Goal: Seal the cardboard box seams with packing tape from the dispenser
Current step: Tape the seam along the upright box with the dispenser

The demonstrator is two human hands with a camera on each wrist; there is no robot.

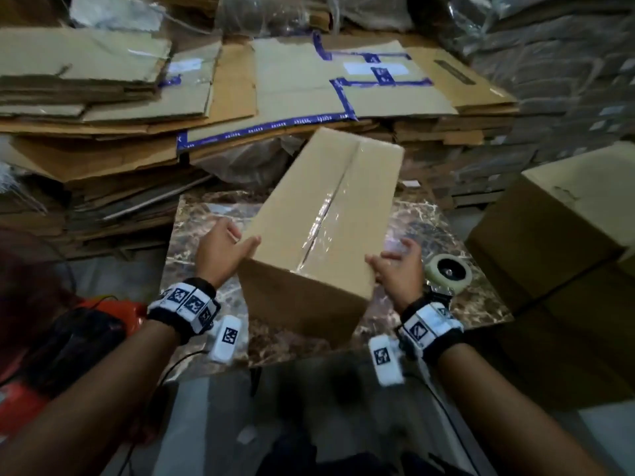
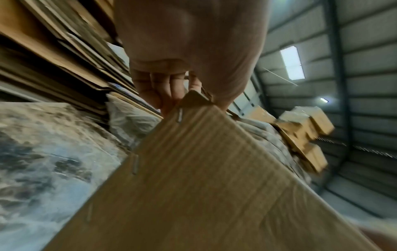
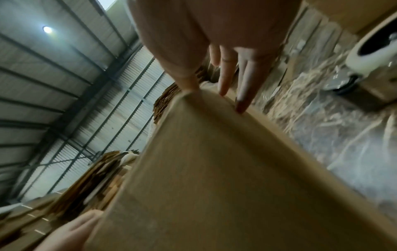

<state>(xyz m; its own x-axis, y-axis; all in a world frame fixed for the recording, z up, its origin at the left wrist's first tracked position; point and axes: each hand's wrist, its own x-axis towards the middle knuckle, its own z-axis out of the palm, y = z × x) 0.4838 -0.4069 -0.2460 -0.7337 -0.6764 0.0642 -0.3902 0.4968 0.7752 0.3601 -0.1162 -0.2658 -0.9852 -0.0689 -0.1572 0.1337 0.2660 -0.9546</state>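
Observation:
A long brown cardboard box (image 1: 319,218) hangs tilted over the marble tabletop (image 1: 436,221), its far end raised. Clear glossy tape (image 1: 324,214) runs along its top centre seam. My left hand (image 1: 223,252) grips the near left corner, thumb on top and fingers curled down the side (image 2: 163,88). My right hand (image 1: 395,266) grips the near right corner, thumb on the top edge and fingers straight along the side (image 3: 242,81). The box's stapled side (image 2: 193,178) and plain face (image 3: 204,169) fill the wrist views. The tape dispenser (image 1: 448,271) lies on the table just right of my right hand, its roll (image 3: 373,51) on show.
Stacks of flattened cardboard (image 1: 137,97) rise behind and left of the table. A large closed carton (image 1: 556,235) stands close on the right. An orange and black object (image 1: 113,310) sits low on the left. Cables trail from my wrists.

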